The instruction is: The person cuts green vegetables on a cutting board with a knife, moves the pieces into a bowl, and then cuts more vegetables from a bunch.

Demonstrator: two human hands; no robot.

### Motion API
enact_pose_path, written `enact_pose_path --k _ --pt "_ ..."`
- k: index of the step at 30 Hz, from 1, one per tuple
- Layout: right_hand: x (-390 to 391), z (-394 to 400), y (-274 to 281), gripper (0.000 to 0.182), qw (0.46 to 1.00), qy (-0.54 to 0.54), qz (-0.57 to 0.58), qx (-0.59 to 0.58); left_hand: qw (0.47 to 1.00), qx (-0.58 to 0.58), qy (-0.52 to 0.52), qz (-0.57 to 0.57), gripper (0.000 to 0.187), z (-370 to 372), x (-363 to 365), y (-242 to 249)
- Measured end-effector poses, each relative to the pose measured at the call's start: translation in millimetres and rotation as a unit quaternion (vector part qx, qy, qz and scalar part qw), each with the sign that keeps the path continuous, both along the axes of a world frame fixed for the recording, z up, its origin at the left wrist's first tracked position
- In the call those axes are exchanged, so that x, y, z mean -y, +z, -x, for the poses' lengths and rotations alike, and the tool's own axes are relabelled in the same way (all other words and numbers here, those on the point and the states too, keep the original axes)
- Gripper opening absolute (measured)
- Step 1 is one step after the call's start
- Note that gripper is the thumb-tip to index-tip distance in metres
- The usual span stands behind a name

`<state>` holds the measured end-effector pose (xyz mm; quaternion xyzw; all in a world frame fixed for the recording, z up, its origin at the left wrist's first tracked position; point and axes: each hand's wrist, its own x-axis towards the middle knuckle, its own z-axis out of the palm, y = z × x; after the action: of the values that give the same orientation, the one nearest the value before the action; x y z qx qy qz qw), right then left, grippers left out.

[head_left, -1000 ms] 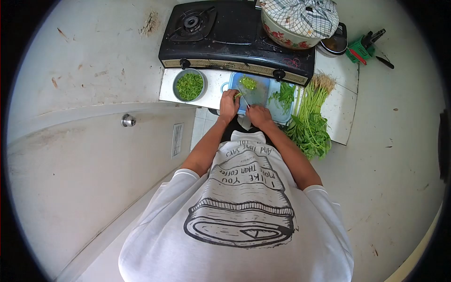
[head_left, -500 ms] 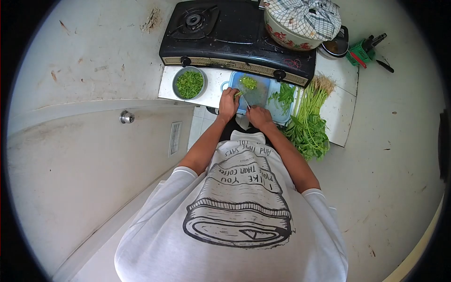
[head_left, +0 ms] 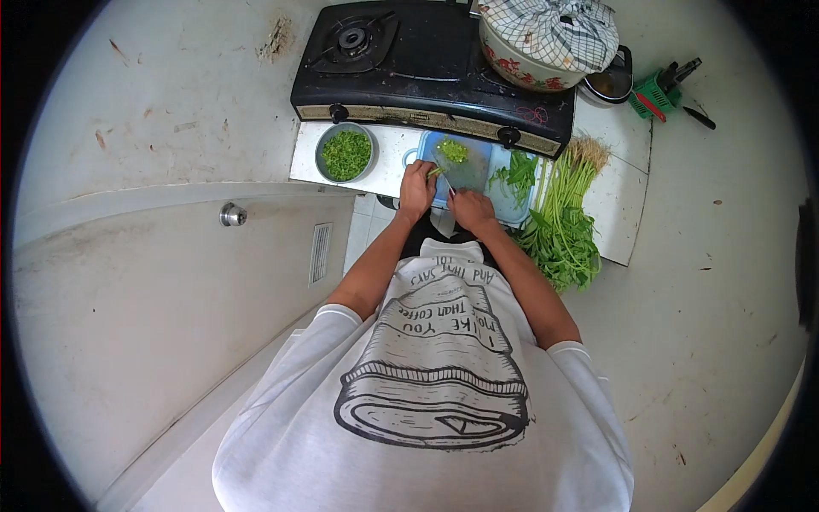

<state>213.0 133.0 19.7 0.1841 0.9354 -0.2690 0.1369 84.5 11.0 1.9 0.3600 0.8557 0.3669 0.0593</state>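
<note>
On the blue cutting board (head_left: 467, 177), my left hand (head_left: 417, 189) is closed around green stems (head_left: 436, 171) near the board's left side. My right hand (head_left: 472, 210) grips a knife (head_left: 449, 183), its blade close to the cut ends of those stems. Just beyond the blade lies a small heap of chopped greens (head_left: 452, 152). Loose green leaves (head_left: 517, 176) rest on the right part of the board. Beside it, a large bunch of leafy greens (head_left: 559, 230) lies with pale roots toward the stove. To the left stands a grey bowl (head_left: 372, 145) holding finely chopped greens (head_left: 345, 155).
A black gas stove (head_left: 444, 60) borders the white counter (head_left: 388, 162) at the back. On its right side sits a flowered pot (head_left: 520, 72) covered with a checked cloth (head_left: 554, 30). A dark-handled pan (head_left: 610, 88) and a green basket (head_left: 655, 96) with utensils are farther right.
The knife blade has shifted slightly beside the stems. Both hands keep nearly the same places, and the whole view has moved a little.
</note>
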Motion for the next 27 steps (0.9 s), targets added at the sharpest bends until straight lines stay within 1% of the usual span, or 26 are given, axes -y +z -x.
enact_pose_path --k 3,6,9,15,18,21,27 --pt "1 -13 -2 0.046 1.000 -0.022 -0.010 -0.014 1.000 0.005 -0.001 0.005 0.020 1 -1 -1" --pt "2 -16 -5 0.046 0.999 -0.034 -0.003 -0.002 1.000 0.007 0.002 0.009 0.020 0 0 0" --pt "-2 -7 -5 0.050 1.000 -0.012 0.006 0.011 1.000 0.010 0.002 0.006 0.020 0 -1 3" --pt "0 -9 -5 0.046 0.999 -0.025 -0.020 -0.020 1.000 0.008 -0.001 0.004 0.019 1 0 1" --pt "-2 -12 -2 0.046 1.000 0.004 0.007 -0.005 1.000 0.006 0.001 -0.005 0.019 0 0 0" --pt "1 -13 -5 0.047 0.999 -0.015 -0.005 -0.045 1.000 0.004 -0.002 0.001 0.020 1 0 -2" --pt "3 -11 -7 0.045 0.999 -0.017 -0.003 -0.049 1.000 0.013 0.009 0.017 0.020 0 -1 3"
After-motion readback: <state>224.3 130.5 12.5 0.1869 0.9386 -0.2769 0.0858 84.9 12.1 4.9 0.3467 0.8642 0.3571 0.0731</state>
